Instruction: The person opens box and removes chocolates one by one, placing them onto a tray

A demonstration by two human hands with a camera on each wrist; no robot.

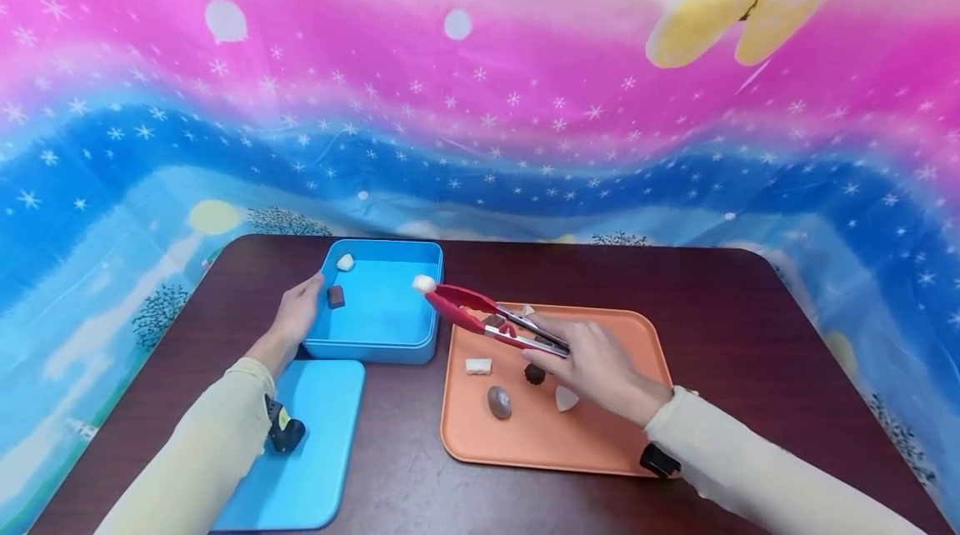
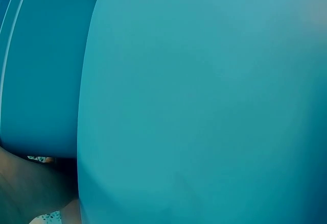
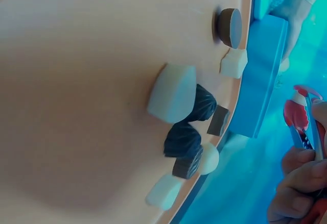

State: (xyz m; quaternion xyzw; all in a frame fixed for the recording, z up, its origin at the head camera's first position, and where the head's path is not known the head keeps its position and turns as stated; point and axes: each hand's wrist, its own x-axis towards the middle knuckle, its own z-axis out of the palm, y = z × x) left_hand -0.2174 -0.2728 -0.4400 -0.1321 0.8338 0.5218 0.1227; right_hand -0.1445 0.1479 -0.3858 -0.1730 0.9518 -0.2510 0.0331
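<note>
My right hand [image 1: 600, 364] grips metal tongs with red tips [image 1: 453, 310], whose ends pinch a small white piece [image 1: 423, 283] at the right rim of the blue box [image 1: 375, 350]. In the right wrist view, the same white piece [image 3: 299, 99] sits between the red tips. Against the box's left outer side rests my left hand [image 1: 296, 310], its fingers reaching up to the rim. Inside the box lie a whitish piece [image 1: 345, 262] and a brown block [image 1: 335, 296]. The left wrist view shows mostly blue plastic and part of the hand [image 2: 30, 188].
Several small pieces lie on the orange tray [image 1: 585, 447]: a white bar [image 1: 477, 366], a shiny brown egg shape [image 1: 498, 402], a dark ridged ball [image 1: 534, 373], a white wedge [image 1: 566, 398]. A blue lid [image 1: 322, 443] lies before the box, under the left forearm. Printed cloth [image 1: 480, 127] hangs behind.
</note>
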